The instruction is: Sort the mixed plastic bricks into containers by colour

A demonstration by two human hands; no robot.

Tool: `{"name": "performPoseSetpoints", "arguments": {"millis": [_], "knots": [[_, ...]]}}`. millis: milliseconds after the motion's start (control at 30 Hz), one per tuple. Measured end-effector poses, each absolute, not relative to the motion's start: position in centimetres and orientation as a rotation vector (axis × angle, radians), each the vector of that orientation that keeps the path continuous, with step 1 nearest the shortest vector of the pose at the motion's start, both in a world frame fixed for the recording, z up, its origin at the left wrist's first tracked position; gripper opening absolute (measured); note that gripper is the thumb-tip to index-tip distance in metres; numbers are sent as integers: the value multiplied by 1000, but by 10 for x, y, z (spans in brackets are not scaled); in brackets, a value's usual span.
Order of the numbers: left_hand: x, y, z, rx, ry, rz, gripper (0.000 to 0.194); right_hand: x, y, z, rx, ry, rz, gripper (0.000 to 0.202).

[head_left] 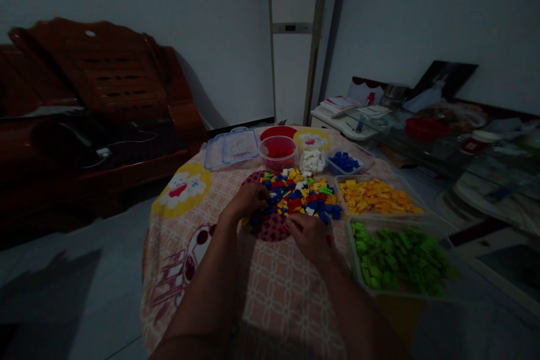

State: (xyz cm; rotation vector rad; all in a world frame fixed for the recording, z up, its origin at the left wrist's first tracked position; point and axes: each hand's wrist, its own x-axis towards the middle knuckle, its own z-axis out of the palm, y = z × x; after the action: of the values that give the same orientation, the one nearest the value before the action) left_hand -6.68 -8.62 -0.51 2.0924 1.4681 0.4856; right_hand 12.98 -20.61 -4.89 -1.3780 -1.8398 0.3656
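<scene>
A mixed pile of small plastic building bricks (pixel 295 196) in red, blue, yellow, white and green lies on the cloth-covered table. My left hand (pixel 250 199) rests at the pile's left edge with its fingers curled; what they hold, if anything, is hidden. At the near side of the pile, my right hand (pixel 311 236) is closed in a pinch, with a small red brick (pixel 284 230) at the fingertips. Red bricks sit in a round clear tub (pixel 278 160) behind the pile. White bricks (pixel 313 162) are heaped beside it.
To the right stand clear boxes of blue bricks (pixel 343 162), yellow bricks (pixel 375 197) and green bricks (pixel 400 259). Clear lids with blue rims (pixel 232 149) lie at the back left. A wooden bench (pixel 105 84) and a cluttered glass table (pixel 447 152) flank the table.
</scene>
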Motion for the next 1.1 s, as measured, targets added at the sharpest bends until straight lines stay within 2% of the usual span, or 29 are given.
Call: {"name": "performPoseSetpoints", "arguments": {"millis": [200, 467, 733, 967, 1100], "knots": [[-68, -86, -4, 2098, 1402, 549, 18, 142, -206, -43, -1434, -1569, 261, 26], [-55, -86, 1, 1783, 1229, 835, 18, 164, -225, -52, -1599, -1520, 146, 33], [-6, -89, -8, 1568, 949, 990, 28, 163, -223, -60, -1627, -1567, 131, 31], [67, -99, -16, 1468, 458, 929, 60, 165, -220, -62, -1582, -1503, 222, 32], [66, -91, -22, 1514, 478, 877, 54, 166, -219, -65, -1577, -1487, 248, 32]]}}
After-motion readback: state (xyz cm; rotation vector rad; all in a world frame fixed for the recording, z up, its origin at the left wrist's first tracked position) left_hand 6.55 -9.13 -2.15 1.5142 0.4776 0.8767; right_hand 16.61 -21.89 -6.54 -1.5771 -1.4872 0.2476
